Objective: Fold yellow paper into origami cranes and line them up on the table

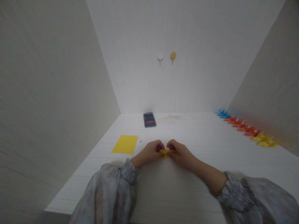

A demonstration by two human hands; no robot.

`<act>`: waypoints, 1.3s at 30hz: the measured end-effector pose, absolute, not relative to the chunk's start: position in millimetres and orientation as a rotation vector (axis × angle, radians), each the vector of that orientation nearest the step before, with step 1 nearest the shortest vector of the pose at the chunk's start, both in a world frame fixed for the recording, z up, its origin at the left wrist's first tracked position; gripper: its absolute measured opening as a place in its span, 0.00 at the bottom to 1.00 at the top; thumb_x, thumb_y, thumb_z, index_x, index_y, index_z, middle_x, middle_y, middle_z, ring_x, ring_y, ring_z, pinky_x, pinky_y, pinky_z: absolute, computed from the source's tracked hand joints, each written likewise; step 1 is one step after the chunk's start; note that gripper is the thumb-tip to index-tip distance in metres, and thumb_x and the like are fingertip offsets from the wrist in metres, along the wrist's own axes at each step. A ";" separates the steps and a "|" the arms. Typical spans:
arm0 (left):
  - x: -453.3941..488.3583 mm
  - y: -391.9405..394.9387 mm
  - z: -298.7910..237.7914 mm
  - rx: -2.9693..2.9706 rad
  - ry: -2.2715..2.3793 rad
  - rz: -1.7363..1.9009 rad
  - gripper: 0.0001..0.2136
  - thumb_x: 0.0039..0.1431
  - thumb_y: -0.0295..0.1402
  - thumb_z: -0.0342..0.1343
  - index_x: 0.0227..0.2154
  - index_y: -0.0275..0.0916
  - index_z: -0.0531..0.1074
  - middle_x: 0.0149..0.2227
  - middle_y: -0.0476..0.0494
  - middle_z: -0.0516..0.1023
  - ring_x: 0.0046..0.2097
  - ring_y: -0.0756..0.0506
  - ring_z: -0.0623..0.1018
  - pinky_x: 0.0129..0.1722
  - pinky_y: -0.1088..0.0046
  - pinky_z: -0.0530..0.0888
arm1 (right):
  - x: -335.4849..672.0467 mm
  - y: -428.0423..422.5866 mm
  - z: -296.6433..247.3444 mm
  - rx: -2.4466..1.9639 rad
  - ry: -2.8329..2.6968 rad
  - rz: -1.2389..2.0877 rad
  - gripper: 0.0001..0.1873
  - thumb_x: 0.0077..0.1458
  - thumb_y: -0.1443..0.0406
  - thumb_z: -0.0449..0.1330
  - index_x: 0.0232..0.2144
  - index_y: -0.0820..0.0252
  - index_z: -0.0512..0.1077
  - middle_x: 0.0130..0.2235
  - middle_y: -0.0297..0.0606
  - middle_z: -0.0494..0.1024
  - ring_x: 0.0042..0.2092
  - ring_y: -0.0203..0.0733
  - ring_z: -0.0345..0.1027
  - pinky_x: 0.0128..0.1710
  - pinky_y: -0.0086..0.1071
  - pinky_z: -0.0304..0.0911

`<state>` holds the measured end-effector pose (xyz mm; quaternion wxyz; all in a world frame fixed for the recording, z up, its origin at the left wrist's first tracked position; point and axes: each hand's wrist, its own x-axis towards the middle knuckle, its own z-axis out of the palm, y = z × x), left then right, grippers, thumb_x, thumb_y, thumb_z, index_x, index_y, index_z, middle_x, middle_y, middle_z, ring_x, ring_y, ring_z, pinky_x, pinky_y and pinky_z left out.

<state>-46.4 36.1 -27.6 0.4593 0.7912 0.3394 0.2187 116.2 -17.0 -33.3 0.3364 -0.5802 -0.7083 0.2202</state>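
Between my two hands is a small piece of folded yellow paper (165, 152), held just above the white table. My left hand (156, 150) pinches its left side, with the fingers curled over it. On the right side, my right hand (178, 151) grips the same paper between thumb and fingers. Its exact folded shape is partly hidden by the fingertips. A flat yellow paper sheet (125, 144) lies on the table to the left of my left hand.
Along the right wall runs a row of folded paper cranes: blue (223, 113), orange (243, 125) and yellow (265, 139). A dark, blurred-out object (149, 120) lies near the back wall. Two hooks (160, 56) are on that wall. A tiny orange scrap (140, 141) lies near the sheet.
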 end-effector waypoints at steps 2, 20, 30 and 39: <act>-43.9 36.8 -29.3 1.769 0.771 0.602 0.11 0.39 0.32 0.58 0.25 0.36 0.63 0.21 0.54 0.64 0.23 0.54 0.63 0.22 0.78 0.60 | 117.5 -13.9 -33.1 -1.379 -1.716 0.570 0.11 0.42 0.71 0.56 0.31 0.58 0.62 0.27 0.32 0.66 0.29 0.35 0.60 0.31 0.30 0.57; -32.7 23.6 -19.6 1.185 0.629 0.969 0.11 0.38 0.27 0.59 0.26 0.35 0.63 0.26 0.52 0.68 0.27 0.54 0.69 0.28 0.77 0.66 | 102.5 -16.7 -23.9 -1.118 -1.358 0.830 0.08 0.43 0.67 0.58 0.29 0.58 0.62 0.27 0.31 0.66 0.28 0.33 0.61 0.29 0.28 0.60; -35.4 25.7 -18.5 1.346 0.616 1.002 0.16 0.37 0.31 0.61 0.31 0.37 0.62 0.26 0.50 0.72 0.28 0.52 0.71 0.30 0.76 0.66 | 107.3 -15.0 -25.8 -1.117 -1.318 0.803 0.09 0.42 0.66 0.59 0.29 0.58 0.64 0.28 0.32 0.68 0.29 0.33 0.63 0.30 0.29 0.62; -37.8 24.8 -14.4 1.194 0.575 0.930 0.18 0.37 0.26 0.61 0.31 0.37 0.59 0.24 0.50 0.73 0.27 0.51 0.73 0.29 0.76 0.65 | 102.8 -19.5 -19.0 -1.066 -1.282 0.858 0.13 0.41 0.63 0.60 0.31 0.58 0.62 0.29 0.34 0.69 0.30 0.34 0.64 0.31 0.31 0.64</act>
